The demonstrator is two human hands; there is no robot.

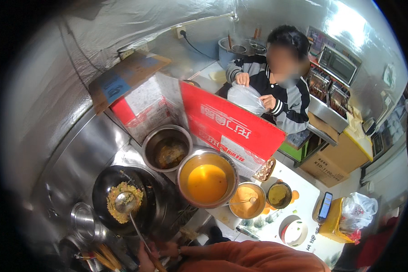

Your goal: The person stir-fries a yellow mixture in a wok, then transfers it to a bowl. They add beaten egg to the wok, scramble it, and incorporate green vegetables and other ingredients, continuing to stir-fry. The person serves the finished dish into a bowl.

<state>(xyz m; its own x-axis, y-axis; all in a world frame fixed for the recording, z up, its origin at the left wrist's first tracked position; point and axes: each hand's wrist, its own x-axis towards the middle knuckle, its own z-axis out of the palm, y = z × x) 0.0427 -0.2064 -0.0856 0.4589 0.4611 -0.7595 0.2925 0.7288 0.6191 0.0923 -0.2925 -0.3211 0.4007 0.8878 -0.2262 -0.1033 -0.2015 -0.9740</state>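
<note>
At the bottom edge, my left hand [145,257] is closed around the handle of a metal ladle [138,228]. The ladle's bowl rests on chopped, yellow-green food [115,203] inside a black wok [101,185]. My right hand [168,249], with a band at the wrist, is just right of the ladle handle, below the wok's rim. Its fingers are partly hidden, so its grip is unclear. Close to the wok stand a deep metal pot [149,159] with dark contents and a metal pot of orange liquid [207,183].
A red-and-white cardboard box [231,125] screens the pots. Beyond it, a person [289,98] handles a clear plastic bag [246,98]. Right: a bowl of orange sauce [241,193], a dark bowl [279,195], a white bowl [294,233], and a phone [325,206]. Left: a metal container [83,219].
</note>
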